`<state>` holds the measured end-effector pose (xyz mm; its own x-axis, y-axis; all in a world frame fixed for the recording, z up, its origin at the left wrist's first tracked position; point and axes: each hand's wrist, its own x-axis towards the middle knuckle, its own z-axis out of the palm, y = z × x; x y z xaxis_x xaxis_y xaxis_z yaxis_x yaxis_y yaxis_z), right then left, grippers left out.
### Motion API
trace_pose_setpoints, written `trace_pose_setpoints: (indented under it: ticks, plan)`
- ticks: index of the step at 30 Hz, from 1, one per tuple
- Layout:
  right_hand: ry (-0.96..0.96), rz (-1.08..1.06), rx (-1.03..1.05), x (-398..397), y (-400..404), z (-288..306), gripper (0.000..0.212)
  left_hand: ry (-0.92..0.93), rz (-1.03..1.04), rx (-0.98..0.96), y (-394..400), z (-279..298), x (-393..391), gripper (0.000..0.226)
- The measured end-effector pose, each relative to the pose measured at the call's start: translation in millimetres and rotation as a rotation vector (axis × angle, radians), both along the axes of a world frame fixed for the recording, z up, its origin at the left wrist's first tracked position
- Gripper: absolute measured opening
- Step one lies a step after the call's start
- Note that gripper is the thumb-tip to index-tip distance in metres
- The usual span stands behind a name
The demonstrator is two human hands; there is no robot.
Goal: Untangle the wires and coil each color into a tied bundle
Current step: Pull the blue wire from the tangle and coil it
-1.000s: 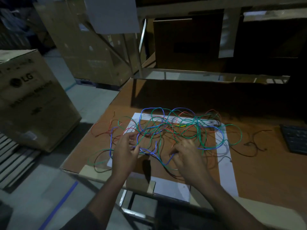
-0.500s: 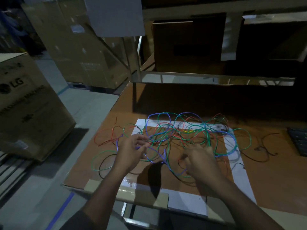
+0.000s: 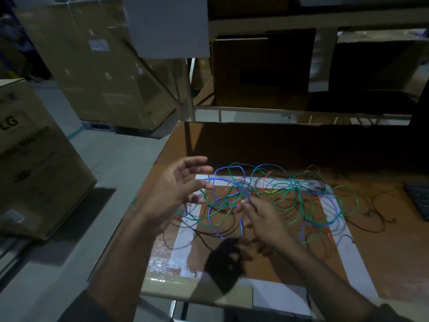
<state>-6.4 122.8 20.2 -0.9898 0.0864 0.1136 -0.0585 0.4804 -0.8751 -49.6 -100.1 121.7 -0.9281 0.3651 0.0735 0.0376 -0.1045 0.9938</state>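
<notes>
The tangle of thin plastic-coated wires [image 3: 278, 201], in blue, green, red, black and a short stretch of yellow, lies spread in loose overlapping loops on the brown board surface [image 3: 383, 263], mostly over a rectangle marked out in white tape [image 3: 334, 231]. These strands look light and limp, with just enough spring to hold open curves instead of lying flat. Their smooth round jackets will probably slide over one another easily, yet any loop dragged sideways is likely to pull its neighbours along. A free end seems the best place to take hold, feeding it back through the crossings instead of tugging mid-strand.

The right hand [image 3: 264, 221] is low over the near edge of the tangle, fingers drawn together in a narrow pinch on what appears to be a blue strand. The left hand [image 3: 176, 194] is raised above the surface with fingers spread wide and holds nothing, a blue loop passing near its fingertips. A large brown cardboard carton [image 3: 34, 159] stands on the floor to the left.
</notes>
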Motion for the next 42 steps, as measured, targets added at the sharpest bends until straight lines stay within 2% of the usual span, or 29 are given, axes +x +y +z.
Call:
trace_pose_setpoints:
  ticks: [2, 5, 9, 10, 12, 14, 17, 20, 22, 24, 25, 27, 29, 31, 33, 34, 36, 37, 40, 42]
  plan:
    - [0.094, -0.061, -0.202, 2.6, 3.7, 16.0, 0.034, 0.068, -0.010, -0.207, -10.8, -8.4, -13.1, 0.048]
    - [0.144, -0.083, -0.307, 1.5, 9.5, 47.6, 0.032, 0.061, -0.085, -0.379, -14.5, -24.7, -23.0, 0.040]
    - [0.178, -0.152, -0.552, -1.8, 15.8, 81.5, 0.036, 0.130, -0.147, -0.551, -2.0, -37.3, -21.1, 0.008]
    - [0.186, -0.193, -0.629, -2.8, 20.1, 88.3, 0.035, 0.178, -0.136, -0.624, -1.0, -41.9, -22.1, 0.008]
    - [0.207, -0.288, -0.714, -4.6, 33.3, 97.2, 0.035, 0.276, -0.140, -0.773, -3.3, -54.5, -27.0, 0.025]
    - [0.218, -0.363, -0.738, -7.5, 48.7, 94.4, 0.035, 0.279, -0.172, -0.818, -6.1, -59.9, -28.7, 0.025]
    - [0.129, -0.419, -0.614, -15.2, 63.4, 71.3, 0.036, 0.204, -0.234, -0.704, -2.4, -47.0, -20.6, 0.027]
    - [-0.047, -0.357, -0.209, -18.9, 64.6, 38.8, 0.029, 0.117, -0.338, -0.416, 10.3, -15.5, -3.1, 0.036]
    - [-0.155, -0.286, 0.089, -15.5, 59.3, 24.3, 0.020, 0.095, -0.324, -0.246, 19.0, 6.9, 7.6, 0.038]
    - [-0.195, -0.244, 0.332, -9.2, 49.3, 20.5, 0.048, 0.102, -0.279, -0.150, 25.1, 22.8, 11.1, 0.038]
    - [-0.128, -0.241, 0.372, -5.7, 43.7, 22.8, 0.065, 0.121, -0.256, -0.155, 27.5, 27.7, 10.4, 0.038]
    - [0.135, -0.225, 0.340, -0.1, 33.1, 34.9, 0.085, 0.180, -0.237, -0.255, 30.6, 30.8, 6.5, 0.038]
    - [0.369, -0.169, 0.335, 1.5, 25.7, 55.4, 0.090, 0.198, -0.266, -0.326, 34.3, 29.0, 4.7, 0.038]
    - [0.487, -0.108, 0.378, -1.5, 16.8, 77.2, 0.091, 0.178, -0.303, -0.340, 37.4, 26.7, 4.7, 0.036]
    - [0.523, -0.038, 0.433, -7.1, 8.7, 91.2, 0.083, 0.157, -0.329, -0.339, 39.4, 26.9, 5.0, 0.034]
    - [0.531, -0.005, 0.460, -10.5, 6.7, 94.5, 0.071, 0.148, -0.339, -0.327, 39.6, 27.8, 5.0, 0.033]
    - [0.526, 0.017, 0.496, -17.0, 5.5, 97.4, 0.033, 0.146, -0.338, -0.330, 36.5, 29.1, 2.5, 0.031]
    - [0.509, 0.032, 0.494, -19.3, 6.2, 96.8, 0.023, 0.165, -0.324, -0.369, 33.4, 28.0, 0.1, 0.029]
    - [0.486, 0.061, 0.363, -20.3, 11.1, 92.3, 0.046, 0.270, -0.210, -0.615, 19.8, 13.5, -12.6, 0.021]
    - [0.465, 0.060, 0.250, -18.5, 16.4, 92.3, 0.045, 0.284, -0.073, -0.711, 7.5, -3.5, -25.3, 0.016]
